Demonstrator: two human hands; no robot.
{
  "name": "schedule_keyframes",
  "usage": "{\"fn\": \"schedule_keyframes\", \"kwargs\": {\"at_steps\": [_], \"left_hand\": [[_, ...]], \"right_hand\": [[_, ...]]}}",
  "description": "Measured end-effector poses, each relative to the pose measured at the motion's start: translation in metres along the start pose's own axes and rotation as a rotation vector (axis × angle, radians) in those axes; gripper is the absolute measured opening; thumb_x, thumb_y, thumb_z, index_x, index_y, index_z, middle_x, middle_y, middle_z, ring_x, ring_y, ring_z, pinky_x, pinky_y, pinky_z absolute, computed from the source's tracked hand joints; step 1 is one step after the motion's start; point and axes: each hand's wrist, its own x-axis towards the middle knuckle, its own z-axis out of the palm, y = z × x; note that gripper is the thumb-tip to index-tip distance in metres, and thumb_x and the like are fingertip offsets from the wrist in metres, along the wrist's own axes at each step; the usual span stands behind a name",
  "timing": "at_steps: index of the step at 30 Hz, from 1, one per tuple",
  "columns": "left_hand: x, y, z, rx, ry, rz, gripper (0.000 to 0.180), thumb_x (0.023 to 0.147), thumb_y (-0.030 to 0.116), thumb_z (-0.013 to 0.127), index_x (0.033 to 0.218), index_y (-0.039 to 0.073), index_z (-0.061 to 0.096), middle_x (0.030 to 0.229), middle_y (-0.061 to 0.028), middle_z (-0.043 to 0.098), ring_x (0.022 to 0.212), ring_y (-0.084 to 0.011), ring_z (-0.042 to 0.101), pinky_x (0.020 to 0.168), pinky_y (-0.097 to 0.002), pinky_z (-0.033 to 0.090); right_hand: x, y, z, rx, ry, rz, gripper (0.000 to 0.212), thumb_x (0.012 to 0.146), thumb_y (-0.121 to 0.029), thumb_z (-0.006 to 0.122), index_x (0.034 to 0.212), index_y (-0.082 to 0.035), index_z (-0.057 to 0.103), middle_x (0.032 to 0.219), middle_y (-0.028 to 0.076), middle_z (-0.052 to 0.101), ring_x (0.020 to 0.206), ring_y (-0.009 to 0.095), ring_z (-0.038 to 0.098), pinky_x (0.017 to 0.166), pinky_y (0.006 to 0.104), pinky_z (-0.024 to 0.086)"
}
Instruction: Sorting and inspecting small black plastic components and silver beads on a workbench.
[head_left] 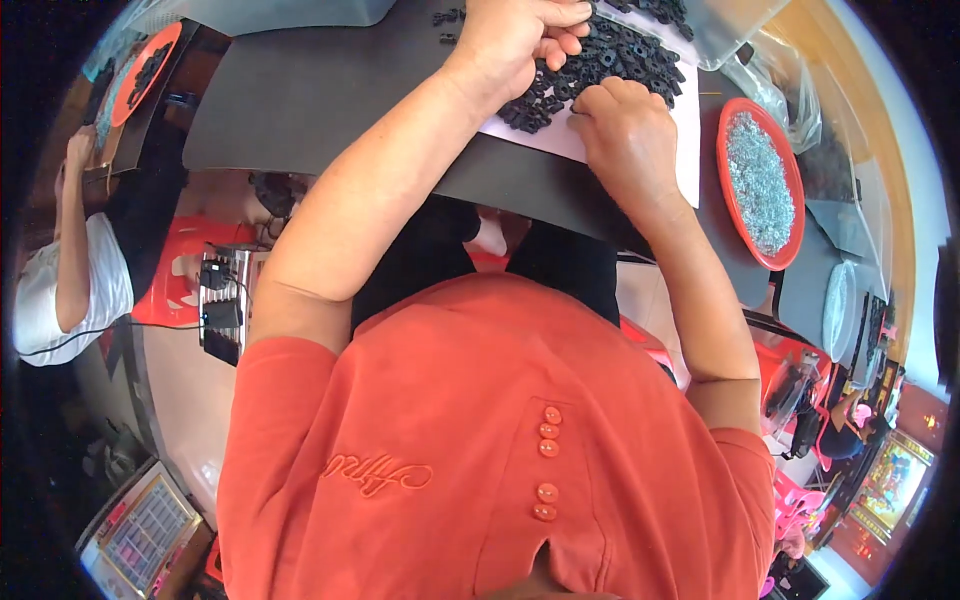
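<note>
A heap of small black plastic parts lies on a white sheet at the table's far side. My left hand is over the heap's left part, thumb and fingertips drawn together. Whatever sits between those fingertips is too small to make out. Curled at the heap's near right edge, my right hand has its thumb and fingers closed, and the back of the hand hides what they grip. Several loose black parts lie on the dark tabletop left of my left hand.
To the right stands a red oval tray full of small shiny pale pieces. Beside it are a clear plastic bag and a transparent bin. Another person's arm and a red dish with black parts are at far left.
</note>
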Motion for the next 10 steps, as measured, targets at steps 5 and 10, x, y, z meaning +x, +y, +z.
{"fn": "schedule_keyframes", "kwargs": {"at_steps": [5,10], "left_hand": [[0.0006,-0.0016,-0.0005,0.029,-0.002,0.019,0.007,0.086,0.004,0.066,0.086,-0.003,0.064,0.072,-0.0097,0.063,0.051,-0.0142,0.056,0.04,-0.0232,0.041],[0.003,-0.0031,0.0005,0.123,-0.011,0.017,0.007,0.086,0.004,0.066,0.087,-0.003,0.064,0.073,-0.0102,0.064,0.051,-0.0141,0.056,0.039,-0.0231,0.041]], "right_hand": [[0.0022,-0.0069,-0.0032,-0.071,-0.039,0.014,0.007,0.074,-0.009,0.067,0.078,-0.009,0.062,0.076,0.006,0.059,0.077,0.028,0.06,0.067,0.0403,0.045],[0.0023,-0.0051,-0.0039,0.017,-0.011,0.128,0.014,0.073,-0.006,0.066,0.087,-0.01,0.064,0.084,0.01,0.064,0.084,0.03,0.062,0.076,0.0402,0.048]]}}
